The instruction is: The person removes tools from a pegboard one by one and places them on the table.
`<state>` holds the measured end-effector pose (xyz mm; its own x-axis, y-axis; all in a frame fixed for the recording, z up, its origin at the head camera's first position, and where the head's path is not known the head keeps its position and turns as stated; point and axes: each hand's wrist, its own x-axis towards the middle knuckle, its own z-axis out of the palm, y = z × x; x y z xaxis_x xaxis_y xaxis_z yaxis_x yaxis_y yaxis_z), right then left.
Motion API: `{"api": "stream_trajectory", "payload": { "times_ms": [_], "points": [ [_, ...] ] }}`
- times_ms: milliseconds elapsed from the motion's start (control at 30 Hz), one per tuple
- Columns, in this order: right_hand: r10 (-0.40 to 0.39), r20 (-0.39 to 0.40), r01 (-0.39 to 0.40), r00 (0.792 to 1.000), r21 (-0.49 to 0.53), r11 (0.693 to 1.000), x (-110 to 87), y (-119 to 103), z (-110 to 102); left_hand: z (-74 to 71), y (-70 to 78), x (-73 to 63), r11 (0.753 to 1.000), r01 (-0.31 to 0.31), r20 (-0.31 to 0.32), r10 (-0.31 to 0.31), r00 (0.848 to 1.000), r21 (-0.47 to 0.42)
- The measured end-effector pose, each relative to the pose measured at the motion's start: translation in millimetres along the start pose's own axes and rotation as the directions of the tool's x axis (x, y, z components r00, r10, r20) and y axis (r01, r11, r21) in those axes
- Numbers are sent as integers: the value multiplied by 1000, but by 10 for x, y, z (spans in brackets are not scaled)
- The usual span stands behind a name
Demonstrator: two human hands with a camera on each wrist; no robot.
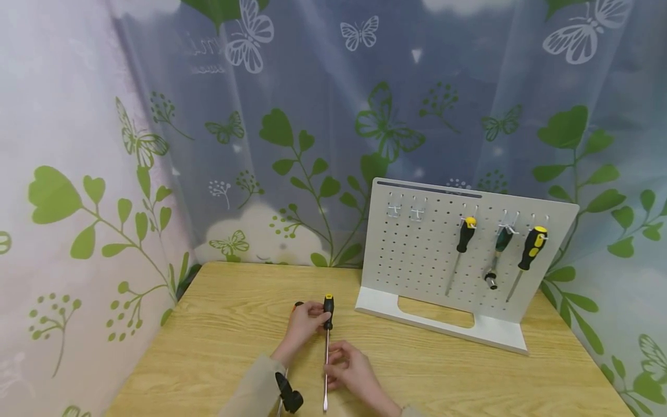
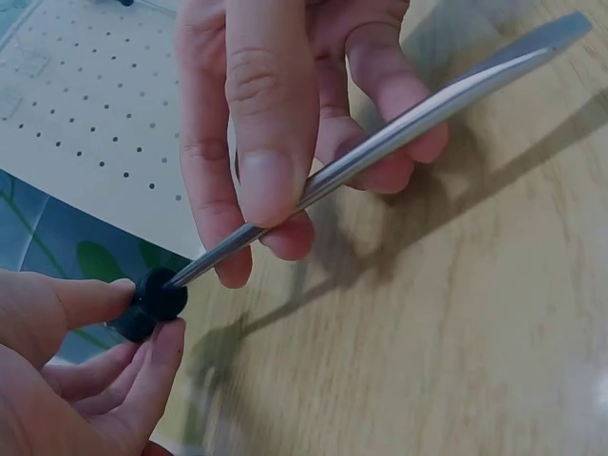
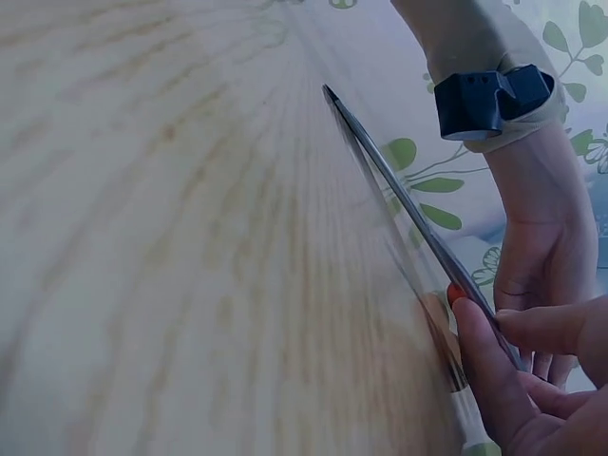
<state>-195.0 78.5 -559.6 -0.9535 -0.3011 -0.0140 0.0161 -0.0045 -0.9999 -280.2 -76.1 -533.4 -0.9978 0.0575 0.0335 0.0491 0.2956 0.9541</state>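
A flat-head screwdriver (image 1: 327,347) with a black handle and yellow end cap is held just over the wooden table, its tip pointing toward me. My left hand (image 1: 302,327) pinches the handle between thumb and fingers; in the left wrist view the left fingers (image 2: 152,370) sit by the black collar. Lower on the steel shaft (image 2: 389,138), my right hand (image 1: 354,370) pinches it, thumb on one side. The right wrist view shows the right hand (image 3: 541,380) on the shaft, the left hand behind. A second screwdriver (image 1: 298,304) lies beside the left hand, mostly hidden by that arm.
A white pegboard (image 1: 417,255) stands at the back right of the table (image 1: 234,301). On its hooks hang a yellow-topped screwdriver (image 1: 466,234), a green-handled tool (image 1: 504,237) and a black-and-yellow screwdriver (image 1: 534,246). Two clear hooks (image 1: 417,213) at the left hold nothing.
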Motion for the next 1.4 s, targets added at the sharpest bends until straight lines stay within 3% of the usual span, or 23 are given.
{"api": "stream_trajectory", "payload": {
  "times_ms": [167, 333, 467, 833, 1100, 1400],
  "points": [
    [31, 12, -31, 999, 17, 999, -12, 22, 33, -11, -10, -41, 991, -34, -7, 35, 999, 130],
    [64, 25, -64, 998, -8, 998, -23, 9, 35, -13, -1, -93, 959, -66, -24, 75, 997, 276],
    [78, 39, -77, 996, -16, 997, -38, -19, 28, -10, 11, -120, 935, -79, -22, 92, 995, 346],
    [122, 65, -120, 990, -33, 992, -37, -22, 12, 31, 24, -139, 924, -10, -40, 27, 999, 382],
    [125, 78, -119, 989, -76, 990, -31, -34, 20, 10, -14, -144, 910, -41, -27, 57, 998, 412],
    [127, 74, -116, 989, -145, 983, 5, -49, 45, -2, 9, -148, 910, -13, -40, 33, 999, 415]
  ]
}}
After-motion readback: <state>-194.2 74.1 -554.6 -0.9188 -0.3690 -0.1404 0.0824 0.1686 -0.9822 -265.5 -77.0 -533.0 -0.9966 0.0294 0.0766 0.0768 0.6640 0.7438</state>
